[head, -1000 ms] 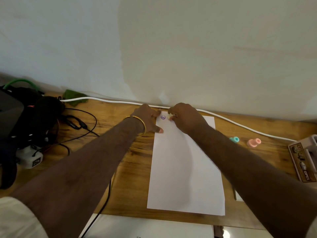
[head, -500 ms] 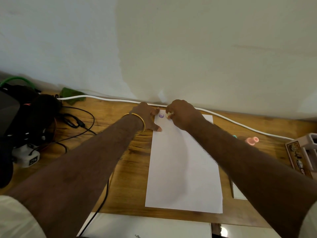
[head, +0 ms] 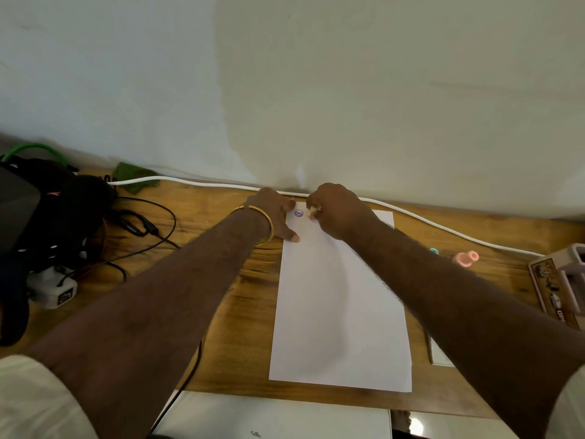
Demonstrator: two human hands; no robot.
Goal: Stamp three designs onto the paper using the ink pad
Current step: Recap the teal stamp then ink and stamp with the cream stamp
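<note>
- Cables [head: 148, 229] and a dark bag [head: 47, 223] fill the left end of the desk [head: 221, 305], well apart from the work, so they do not disturb it.
- Left hand [head: 272, 217], with a gold bangle [head: 259, 223] at the wrist, lies flat and mostly open on the far left corner of the paper [head: 338, 312]; the thumb presses the left edge. I judge that it is there to stop the sheet from sliding when the stamp comes down.
- One purple round print [head: 298, 213] shows on the paper near its far edge, between the two hands, so one of the three designs seems to be done.
- Right hand [head: 338, 210] is closed in a pinch around a small pale stamp [head: 312, 211], just beside the print and close to the paper. Whether the stamp touches the sheet I cannot tell.
- A white cord [head: 443, 224] runs along the wall behind both hands.
- A teal stamp [head: 433, 251], half hidden by the right forearm, and a pink stamp [head: 465, 258] lie to the right of the paper, near enough for the right hand, probably for the next designs.
- An ink pad I cannot find with certainty; a box [head: 557, 286] stands at the right edge of the desk.
</note>
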